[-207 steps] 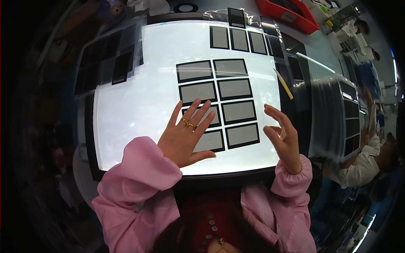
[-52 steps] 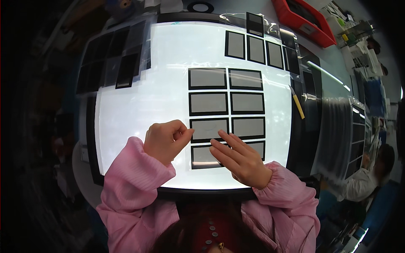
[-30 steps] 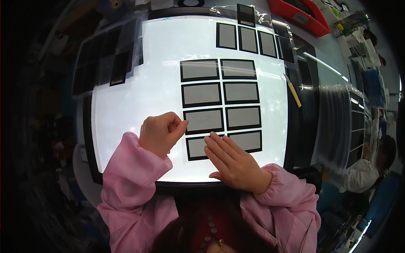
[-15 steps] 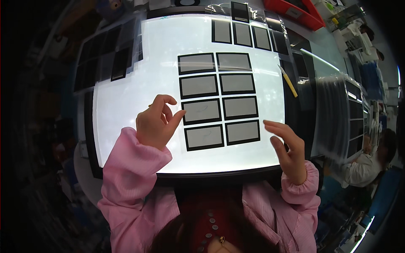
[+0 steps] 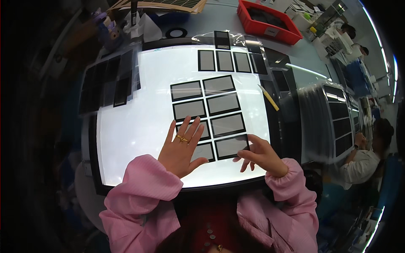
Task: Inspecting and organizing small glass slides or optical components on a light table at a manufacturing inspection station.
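Note:
Dark-framed grey rectangular panels [image 5: 228, 124] lie in two columns on a lit white light table [image 5: 139, 135]. My left hand [image 5: 181, 147], with a gold ring, is spread flat over the lower panels of the left column and partly hides them. My right hand [image 5: 261, 155] is at the right edge of the nearest right-column panel [image 5: 231, 146]. Its thumb overlaps the panel's corner and the index finger lies along the edge, the two apart. Whether that edge is lifted cannot be seen. Smaller upright dark-framed panels [image 5: 225, 61] lie at the far side.
A yellow-handled craft knife [image 5: 270, 99] lies on the table's right edge. Dark sheets in clear film [image 5: 105, 82] overlap the left corner. A red bin [image 5: 268, 25] stands at the back, beside a black ring [image 5: 176, 33]. Stacked film sheets [image 5: 322, 122] and a co-worker [image 5: 365, 162] are at right.
My left hand has come down flat onto the left-column panels. My right hand has moved in to the nearest right panel's edge. The view has shifted, showing more of the far side.

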### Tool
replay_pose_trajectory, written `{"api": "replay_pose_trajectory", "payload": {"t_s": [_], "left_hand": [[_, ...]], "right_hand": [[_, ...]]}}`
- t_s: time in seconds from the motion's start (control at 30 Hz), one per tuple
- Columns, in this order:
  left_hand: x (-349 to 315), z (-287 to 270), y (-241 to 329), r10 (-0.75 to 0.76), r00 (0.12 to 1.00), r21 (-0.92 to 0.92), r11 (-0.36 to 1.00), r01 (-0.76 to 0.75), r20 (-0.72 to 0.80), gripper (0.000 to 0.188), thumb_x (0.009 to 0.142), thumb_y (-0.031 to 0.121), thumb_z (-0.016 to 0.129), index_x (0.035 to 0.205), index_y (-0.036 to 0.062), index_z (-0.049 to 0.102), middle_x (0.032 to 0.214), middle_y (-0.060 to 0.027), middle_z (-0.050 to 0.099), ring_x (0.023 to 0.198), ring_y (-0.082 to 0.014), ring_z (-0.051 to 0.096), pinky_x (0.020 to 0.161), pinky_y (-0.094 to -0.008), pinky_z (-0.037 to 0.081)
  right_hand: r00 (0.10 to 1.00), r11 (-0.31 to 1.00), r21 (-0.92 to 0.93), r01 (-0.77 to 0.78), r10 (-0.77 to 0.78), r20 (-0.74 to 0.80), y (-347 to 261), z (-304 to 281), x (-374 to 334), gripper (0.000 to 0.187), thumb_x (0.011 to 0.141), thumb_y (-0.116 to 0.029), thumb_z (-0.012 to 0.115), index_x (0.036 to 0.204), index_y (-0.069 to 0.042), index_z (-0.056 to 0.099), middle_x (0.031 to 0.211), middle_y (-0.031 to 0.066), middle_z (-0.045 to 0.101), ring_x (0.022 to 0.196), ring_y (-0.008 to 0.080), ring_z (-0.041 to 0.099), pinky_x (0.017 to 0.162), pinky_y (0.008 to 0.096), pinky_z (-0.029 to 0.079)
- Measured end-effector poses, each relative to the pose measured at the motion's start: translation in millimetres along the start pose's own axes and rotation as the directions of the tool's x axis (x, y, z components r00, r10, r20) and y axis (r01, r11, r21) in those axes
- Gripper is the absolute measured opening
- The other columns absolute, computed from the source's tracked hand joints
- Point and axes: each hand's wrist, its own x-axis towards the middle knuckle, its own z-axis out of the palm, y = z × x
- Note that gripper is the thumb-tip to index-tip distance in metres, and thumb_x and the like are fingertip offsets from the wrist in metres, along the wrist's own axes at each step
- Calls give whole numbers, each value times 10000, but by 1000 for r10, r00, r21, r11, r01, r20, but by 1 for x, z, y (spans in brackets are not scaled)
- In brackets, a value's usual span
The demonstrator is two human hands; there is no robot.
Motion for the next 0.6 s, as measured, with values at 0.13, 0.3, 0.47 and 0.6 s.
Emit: {"api": "replay_pose_trajectory", "payload": {"t_s": [0.13, 0.3, 0.47, 0.6], "left_hand": [[-6, -5, -7, -63, 988, -159, 986, 41, -140, 969, 913, 632, 542, 1585, 44, 167, 1664, -188, 89, 1542, -381, 21, 1226, -566, 38], [-10, 0, -11, -77, 964, -295, 956, -2, -254, 933, 898, 461, 667, 1582, 49, 185, 1656, -220, 101, 1540, -393, 49, 1215, -578, 59], [-6, 2, -4, -69, 968, -302, 953, -7, -241, 885, 882, 313, 711, 1572, 58, 218, 1652, -210, 126, 1538, -379, 80, 1225, -553, 99], [-2, 1, 0, -63, 972, -289, 957, -5, -228, 849, 892, 307, 701, 1562, 61, 242, 1648, -207, 142, 1537, -372, 95, 1228, -547, 95]], "right_hand": [[911, 894, -294, 337, -389, -138, -11, -1, -5, 191, 973, -69, 608, 1126, 46, 616, 890, 118, 730, 646, 172, 715, 518, 247, 539], [537, 518, -771, 371, -797, -277, -76, -36, -57, 159, 937, -13, 638, 1090, 28, 649, 755, 96, 723, 551, 84, 649, 479, 215, 499], [316, 676, -612, 411, -735, -600, -100, -92, -126, 176, 1012, -116, 592, 1137, -21, 670, 780, 82, 717, 429, 37, 502, 380, 184, 332], [42, 713, -576, 400, -642, -766, -92, -159, -189, 211, 1011, -204, 611, 1098, -33, 698, 757, 25, 692, 429, 54, 462, 397, 201, 324]]}}
